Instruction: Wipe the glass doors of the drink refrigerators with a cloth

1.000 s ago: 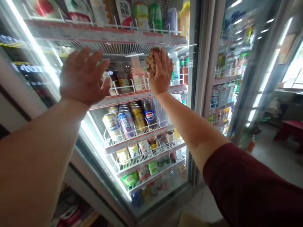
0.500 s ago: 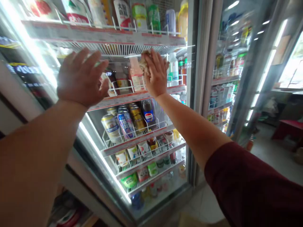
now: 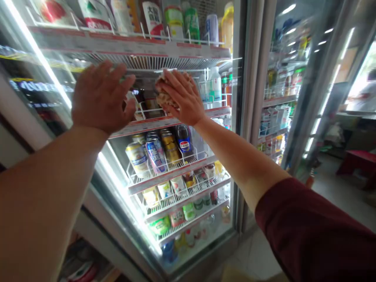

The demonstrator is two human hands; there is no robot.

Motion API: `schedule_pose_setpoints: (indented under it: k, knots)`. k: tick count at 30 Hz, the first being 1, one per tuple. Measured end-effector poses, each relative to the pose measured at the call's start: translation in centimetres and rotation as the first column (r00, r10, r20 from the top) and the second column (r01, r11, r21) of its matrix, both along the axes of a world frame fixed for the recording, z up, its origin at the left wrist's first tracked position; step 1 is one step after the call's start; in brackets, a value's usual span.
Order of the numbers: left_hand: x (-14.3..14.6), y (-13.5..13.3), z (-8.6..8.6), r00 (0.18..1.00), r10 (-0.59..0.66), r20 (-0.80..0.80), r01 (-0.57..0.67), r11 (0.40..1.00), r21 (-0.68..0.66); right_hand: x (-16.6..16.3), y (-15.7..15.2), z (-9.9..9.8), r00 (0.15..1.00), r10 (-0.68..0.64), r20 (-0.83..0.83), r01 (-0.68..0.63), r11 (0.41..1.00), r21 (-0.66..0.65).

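A crumpled, brownish cloth (image 3: 167, 96) lies under the fingers of my right hand (image 3: 185, 96), pressed against the glass door (image 3: 188, 256) of a lit drinks fridge. Part of the cloth shows past the fingertips; my palm hides the rest. Spread out at the upper left, my left hand (image 3: 101, 98) holds nothing and appears to rest on the same glass. Behind the glass, wire shelves (image 3: 173, 172) carry cans, bottles and cups, among them a dark cola bottle (image 3: 183, 139) below my right hand.
A metal door frame (image 3: 252, 98) runs up the right of this door. Beyond it stands another fridge section with stocked shelves (image 3: 279, 100). A red stool or table (image 3: 357, 160) is on the floor at the far right.
My right hand has moved left across the glass with the cloth, and its fingers now tilt further left. My left hand has stayed in place.
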State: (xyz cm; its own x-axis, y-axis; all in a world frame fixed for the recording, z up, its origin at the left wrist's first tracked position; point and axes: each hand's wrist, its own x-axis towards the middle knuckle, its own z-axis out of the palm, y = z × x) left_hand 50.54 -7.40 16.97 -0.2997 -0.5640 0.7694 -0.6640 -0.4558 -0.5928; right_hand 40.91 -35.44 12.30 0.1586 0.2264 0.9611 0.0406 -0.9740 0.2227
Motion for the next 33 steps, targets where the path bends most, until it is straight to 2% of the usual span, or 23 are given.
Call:
schedule_pose_setpoints:
  k: [1, 3, 5, 7, 8, 10, 12, 13, 15, 17, 18, 20, 23, 25, 27, 29, 30, 33]
  knots:
    - [0.0, 0.0, 0.0, 1.0, -0.004, 0.001, 0.004, 1.0, -0.005, -0.1, 0.0, 0.0, 1.0, -0.02, -0.015, 0.019, 1.0, -0.014]
    - [-0.1, -0.1, 0.0, 1.0, -0.003, -0.015, 0.003, 1.0, -0.008, 0.5, -0.6, 0.1, 0.997, -0.056, 0.054, 0.049, 0.991, 0.125]
    - [-0.2, -0.1, 0.0, 0.999, 0.015, -0.038, -0.015, 1.0, 0.001, 1.5, -1.4, 0.3, 0.982, -0.063, 0.178, 0.004, 0.949, 0.316]
    - [-0.1, 0.0, 0.0, 0.999, 0.019, -0.03, -0.018, 1.0, 0.004, 1.9, -1.8, 0.4, 0.967, -0.022, 0.252, -0.079, 0.922, 0.38]
    - [-0.1, 0.0, 0.1, 1.0, 0.017, -0.018, -0.017, 1.0, 0.003, 1.8, -1.6, 0.3, 0.97, 0.015, 0.242, -0.102, 0.931, 0.35]
    - [0.0, 0.0, 0.1, 1.0, 0.018, -0.003, -0.018, 1.0, 0.003, 0.9, -0.9, 0.1, 0.989, 0.075, 0.13, -0.1, 0.975, 0.199]
    - [0.0, 0.0, 0.0, 1.0, 0.015, 0.003, -0.015, 1.0, 0.002, 0.1, -0.4, 0.0, 0.996, 0.087, 0.002, -0.087, 0.995, 0.049]
    - [-0.1, 0.0, 0.0, 1.0, 0.017, 0.008, -0.017, 1.0, 0.003, -0.1, -0.3, 0.0, 0.996, 0.087, -0.016, -0.087, 0.996, 0.033]
    - [-0.2, -0.1, 0.0, 1.0, 0.02, 0.023, -0.019, 1.0, -0.008, 0.3, -0.6, 0.1, 0.994, 0.092, 0.067, -0.101, 0.985, 0.14]
    - [-0.2, -0.2, 0.0, 0.999, 0.029, 0.037, -0.028, 0.999, -0.019, 1.2, -1.1, 0.3, 0.974, 0.079, 0.212, -0.139, 0.948, 0.285]
    - [-0.2, -0.2, 0.0, 0.999, 0.031, 0.043, -0.03, 0.999, -0.024, 1.5, -1.3, 0.3, 0.963, 0.073, 0.259, -0.156, 0.937, 0.313]
    - [-0.1, -0.2, 0.0, 0.998, 0.031, 0.046, -0.03, 0.999, -0.026, 1.7, -1.1, 0.2, 0.969, 0.085, 0.234, -0.143, 0.959, 0.244]
    - [0.0, -0.2, 0.0, 0.999, 0.037, 0.007, -0.037, 0.999, -0.015, 1.1, -0.5, -0.2, 0.998, 0.061, 0.03, -0.062, 0.997, 0.035]
    - [-0.1, -0.2, 0.0, 0.999, 0.039, -0.012, -0.039, 0.999, -0.019, 0.9, -0.5, -0.2, 1.0, 0.019, 0.017, -0.02, 0.998, 0.066]
    - [-0.2, -0.2, 0.0, 0.999, 0.035, -0.002, -0.035, 0.999, -0.028, 1.0, -0.7, -0.2, 0.993, -0.008, 0.121, -0.021, 0.972, 0.233]
    - [-0.3, -0.2, 0.0, 0.999, 0.046, 0.002, -0.046, 0.999, -0.022, 1.1, -0.9, -0.1, 0.982, -0.021, 0.19, -0.04, 0.949, 0.312]
    - [-0.4, -0.2, 0.0, 0.999, 0.051, 0.001, -0.051, 0.999, -0.019, 1.1, -0.9, -0.2, 0.985, -0.016, 0.173, -0.034, 0.958, 0.284]
    - [-0.4, -0.3, 0.0, 0.998, 0.056, -0.016, -0.056, 0.998, -0.017, 0.5, -0.5, -0.3, 1.0, -0.003, -0.024, 0.005, 0.997, 0.078]
